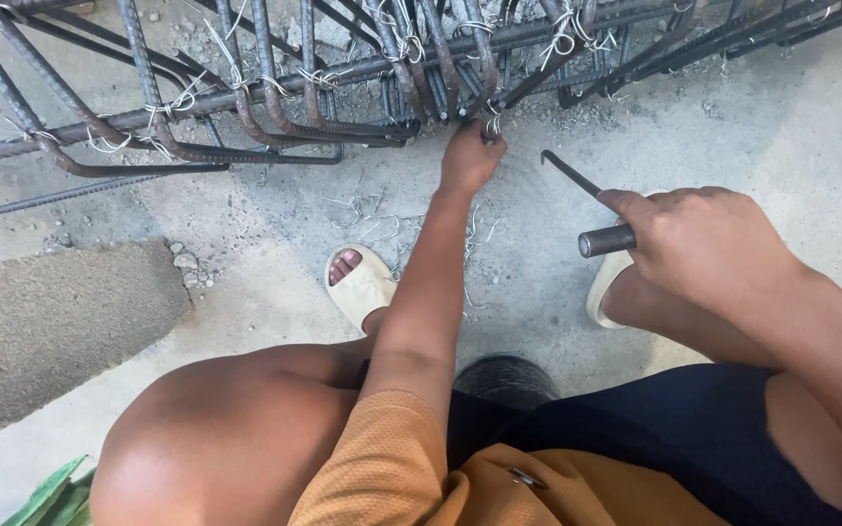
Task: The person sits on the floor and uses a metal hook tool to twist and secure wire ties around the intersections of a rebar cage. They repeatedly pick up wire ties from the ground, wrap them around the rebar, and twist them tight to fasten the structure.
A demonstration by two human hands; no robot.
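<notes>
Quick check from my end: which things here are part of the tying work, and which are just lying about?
In use:
- left hand pinching a tie wire on the rebar cage
- right hand gripping the hooked tying tool

Lying about:
- wire offcuts on the concrete floor
- concrete block
- green leaves

I see rusty, ribbed steel rebar (275,83) bound with bright thin wire (492,125) — rough grey concrete floor (762,127), matt metal hook tool (592,209).

Two bare hands at work, seen from above.
Left hand (471,156) reaches to 12 o'clock, fingers pinched; right hand (704,244) at 3 o'clock, fist closed.
</notes>
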